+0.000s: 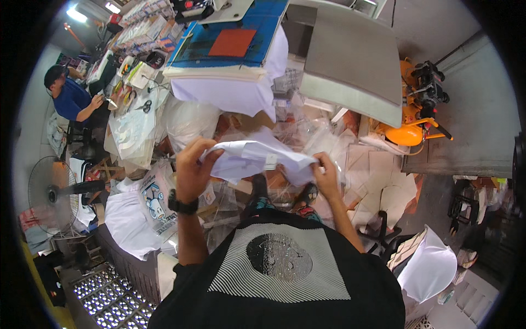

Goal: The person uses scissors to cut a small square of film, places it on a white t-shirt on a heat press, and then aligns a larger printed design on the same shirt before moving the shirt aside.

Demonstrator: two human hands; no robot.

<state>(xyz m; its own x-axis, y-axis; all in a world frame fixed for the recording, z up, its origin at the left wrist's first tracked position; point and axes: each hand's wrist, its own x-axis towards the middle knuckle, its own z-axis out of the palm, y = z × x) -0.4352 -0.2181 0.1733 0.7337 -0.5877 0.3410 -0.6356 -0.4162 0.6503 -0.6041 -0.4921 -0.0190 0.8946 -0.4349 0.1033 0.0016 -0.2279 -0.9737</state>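
A white garment (235,153) with a small pale label (270,161) on it is stretched between my two hands, in the air in front of my body. My left hand (192,170) wears a dark watch and pinches the garment's left end between thumb and fingers. At the other end, my right hand (327,174) is closed on the edge of the cloth. The middle of the garment sags and folds, and its lower part looks slightly blurred.
Ahead stand a blue framed screen (205,41) over white cloth and a grey flat board (353,60). Plastic and cardboard litter the floor. A fan (52,193), a person in blue (74,101) and scissors (145,106) are left; an orange machine (405,134) is right.
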